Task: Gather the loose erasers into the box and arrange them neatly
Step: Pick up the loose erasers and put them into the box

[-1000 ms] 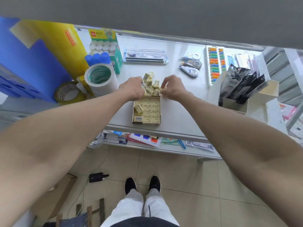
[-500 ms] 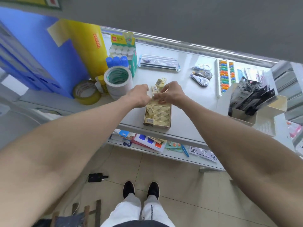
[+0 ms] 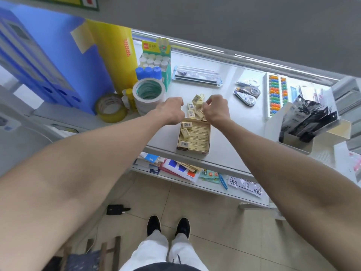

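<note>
A small open cardboard box sits near the table's front edge. It holds flat rows of cream erasers, with three loose erasers lying crooked on its left side. Just behind the box lies a pile of loose erasers with barcode labels. My left hand is curled at the pile's left side; its fingertips are hidden, so I cannot tell if it holds anything. My right hand is at the pile's right side, fingers pinched on an eraser there.
Tape rolls and a glue stick box stand to the left. Correction tape dispensers, a bead tray and a white box of black packets lie to the right. A pen case lies behind.
Half a second ago my hands met over the box's far end. Now they have spread apart and reached back to either side of the loose pile. The view has shifted slightly.
</note>
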